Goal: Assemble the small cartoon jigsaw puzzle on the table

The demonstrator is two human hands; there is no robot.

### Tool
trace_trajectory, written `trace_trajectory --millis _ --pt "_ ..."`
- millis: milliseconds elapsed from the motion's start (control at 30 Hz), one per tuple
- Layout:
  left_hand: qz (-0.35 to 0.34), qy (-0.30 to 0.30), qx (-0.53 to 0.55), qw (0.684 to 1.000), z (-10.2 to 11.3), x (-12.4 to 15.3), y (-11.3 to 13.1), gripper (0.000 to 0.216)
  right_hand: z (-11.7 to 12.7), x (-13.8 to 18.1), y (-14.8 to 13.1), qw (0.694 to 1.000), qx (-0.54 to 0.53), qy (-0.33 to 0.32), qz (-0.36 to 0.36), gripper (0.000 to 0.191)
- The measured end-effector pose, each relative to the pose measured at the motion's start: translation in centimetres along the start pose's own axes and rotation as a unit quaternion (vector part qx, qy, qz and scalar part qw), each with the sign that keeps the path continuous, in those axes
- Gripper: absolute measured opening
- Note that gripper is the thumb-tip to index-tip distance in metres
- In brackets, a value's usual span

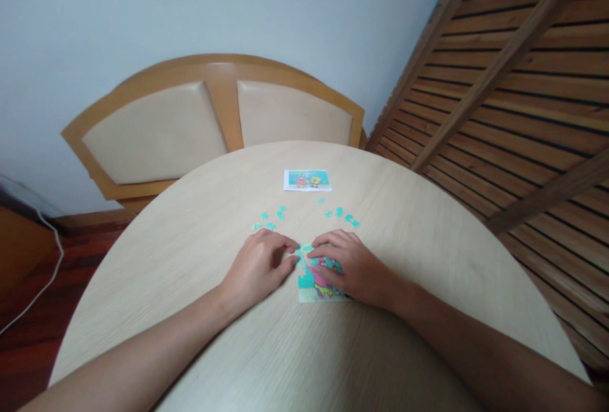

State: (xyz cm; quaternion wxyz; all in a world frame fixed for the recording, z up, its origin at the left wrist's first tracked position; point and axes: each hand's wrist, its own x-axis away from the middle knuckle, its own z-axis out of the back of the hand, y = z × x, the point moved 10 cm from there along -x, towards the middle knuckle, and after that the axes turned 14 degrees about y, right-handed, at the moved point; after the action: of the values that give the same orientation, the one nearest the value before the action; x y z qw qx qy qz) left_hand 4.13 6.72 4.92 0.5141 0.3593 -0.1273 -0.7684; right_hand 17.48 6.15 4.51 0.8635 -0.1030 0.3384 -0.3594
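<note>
A small, partly assembled jigsaw puzzle (pixel 309 285) in teal and pink lies on the round pale wooden table (pixel 428 253) in front of me. My left hand (pixel 259 266) rests at its upper left corner, fingers curled and fingertips pressing at the puzzle's edge. My right hand (pixel 352 263) lies flat over the puzzle's right part, fingers stretched toward the left hand. Loose teal puzzle pieces (pixel 269 218) lie scattered just beyond both hands, more loose pieces (pixel 345 215) to the right.
A small reference picture card (pixel 307 179) lies farther back on the table. Behind the table stands a curved wooden bench back with beige cushions (pixel 157 129). A slatted wooden panel (pixel 523 69) leans at the right. A white cable (pixel 42 272) runs along the floor at left.
</note>
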Motion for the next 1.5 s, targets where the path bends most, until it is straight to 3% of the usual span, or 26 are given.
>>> trace_trajectory --millis 233,500,800,1500 --pt "-0.023 -0.023 -0.035 0.999 -0.52 0.3 0.04 0.009 0.06 0.03 0.02 1.0 -0.009 0.004 -0.001 0.017" --pt "-0.012 -0.024 0.003 1.0 -0.82 0.46 -0.67 0.007 0.11 -0.03 -0.14 1.0 -0.008 0.001 0.0 0.018" --pt "-0.04 -0.045 0.004 0.998 -0.57 0.48 0.26 0.004 0.0 0.03 -0.12 1.0 -0.004 -0.002 0.005 0.019" --pt "0.013 -0.028 0.059 0.998 -0.59 0.58 0.0 0.015 0.26 -0.05 -0.2 1.0 -0.012 0.007 0.004 0.018"
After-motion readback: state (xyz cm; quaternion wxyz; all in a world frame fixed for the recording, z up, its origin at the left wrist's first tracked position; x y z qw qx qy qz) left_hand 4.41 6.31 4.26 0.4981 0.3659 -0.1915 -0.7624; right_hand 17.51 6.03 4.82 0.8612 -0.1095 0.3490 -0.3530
